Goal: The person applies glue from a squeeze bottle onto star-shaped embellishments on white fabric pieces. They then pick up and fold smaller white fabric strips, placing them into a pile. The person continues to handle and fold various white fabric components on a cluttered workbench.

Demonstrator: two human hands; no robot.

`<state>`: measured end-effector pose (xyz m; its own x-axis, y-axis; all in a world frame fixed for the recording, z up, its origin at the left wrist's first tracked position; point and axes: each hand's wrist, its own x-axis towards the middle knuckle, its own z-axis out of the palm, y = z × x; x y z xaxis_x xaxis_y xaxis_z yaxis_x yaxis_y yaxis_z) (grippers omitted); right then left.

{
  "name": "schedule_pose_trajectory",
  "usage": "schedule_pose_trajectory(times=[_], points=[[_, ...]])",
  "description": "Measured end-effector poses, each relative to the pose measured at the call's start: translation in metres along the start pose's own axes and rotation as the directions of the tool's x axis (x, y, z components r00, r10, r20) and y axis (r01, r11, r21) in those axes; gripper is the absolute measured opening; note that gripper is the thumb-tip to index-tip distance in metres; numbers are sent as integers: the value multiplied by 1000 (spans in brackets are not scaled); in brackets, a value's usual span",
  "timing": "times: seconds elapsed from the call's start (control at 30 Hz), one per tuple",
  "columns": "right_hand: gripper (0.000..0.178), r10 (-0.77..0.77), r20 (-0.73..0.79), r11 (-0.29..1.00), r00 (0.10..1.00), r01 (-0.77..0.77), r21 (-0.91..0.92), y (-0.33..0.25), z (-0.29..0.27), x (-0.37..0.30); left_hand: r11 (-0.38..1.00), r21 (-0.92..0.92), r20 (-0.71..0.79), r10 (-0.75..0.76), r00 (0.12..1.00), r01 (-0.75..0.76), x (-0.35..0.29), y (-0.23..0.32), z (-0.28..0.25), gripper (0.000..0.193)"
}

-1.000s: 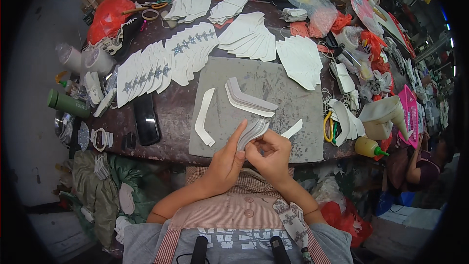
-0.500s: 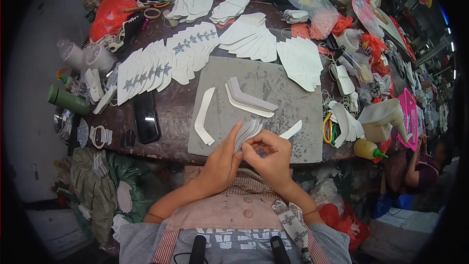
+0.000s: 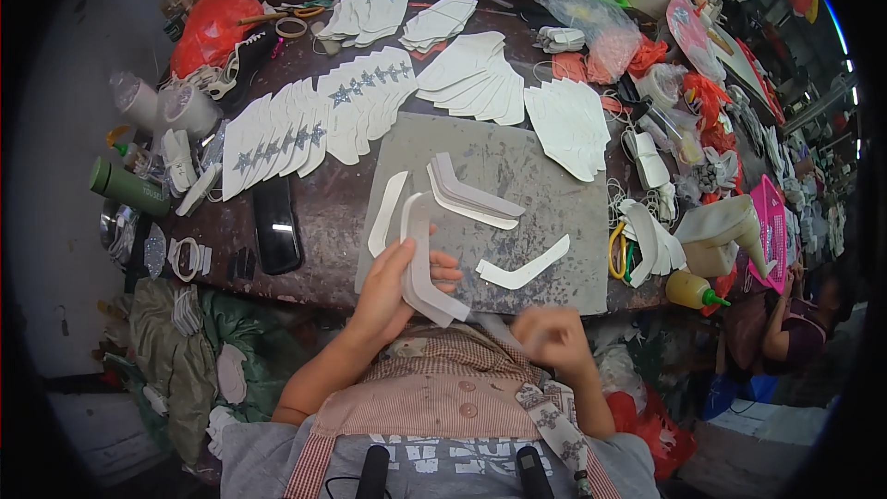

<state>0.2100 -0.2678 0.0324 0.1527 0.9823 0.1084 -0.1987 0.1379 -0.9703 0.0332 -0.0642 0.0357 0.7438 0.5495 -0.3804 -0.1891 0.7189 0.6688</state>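
Upright over the near edge of the grey board (image 3: 564, 166), a stack of boomerang-shaped pale grey shoe pieces (image 3: 418, 254) is gripped in my left hand (image 3: 381, 291), thumb in front and fingers behind. My right hand (image 3: 557, 337) is apart to the right, curled and smeared by motion. A blurred pale strip (image 3: 496, 325) reaches toward its fingertips; what they pinch is unclear. On the board lie a white bent piece (image 3: 388, 212) at left, a small pile of grey and white bent pieces (image 3: 473, 196) in the middle, and another white piece (image 3: 527, 268) at right.
Fanned white panels with glitter stars (image 3: 277, 139) and plain white panels (image 3: 565, 129) line the board's far side. A phone (image 3: 275, 226) and green bottle (image 3: 129, 187) are at left. Scissors (image 3: 618, 245), a yellow glue bottle (image 3: 695, 290) and a pink basket (image 3: 769, 231) stand right.
The stack, earlier bent between both hands, now stands upright in my left hand. My right hand has moved right and down, away from it, uncovering the white piece on the right.
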Motion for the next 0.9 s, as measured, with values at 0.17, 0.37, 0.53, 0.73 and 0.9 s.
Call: schedule_pose_trajectory(times=[0.17, 0.37, 0.53, 0.73, 0.9], points=[[19, 578, -648, -289, 497, -617, -732, 103, -67, -197, 996, -84, 153, 24, 988, -11, 3, 13, -14, 47], [27, -10, -666, 710, 746, -463, -530, -18, 9, -43, 936, 327, 244, 49, 968, -130, 2, -3, 11, 45], [40, 113, -497, 991, 861, -130, 0, -28, 58, 80, 697, 656, 186, 222, 957, -290, -11, -10, 19, 40], [29, 165, -432, 986, 887, -164, 39, -15, 68, 94, 493, 772, 190, 422, 886, -401, -25, -7, 20, 32], [28, 161, -430, 987, 889, -153, 53, -17, 67, 86, 541, 754, 204, 344, 916, -372, -27, -6, 20, 31]])
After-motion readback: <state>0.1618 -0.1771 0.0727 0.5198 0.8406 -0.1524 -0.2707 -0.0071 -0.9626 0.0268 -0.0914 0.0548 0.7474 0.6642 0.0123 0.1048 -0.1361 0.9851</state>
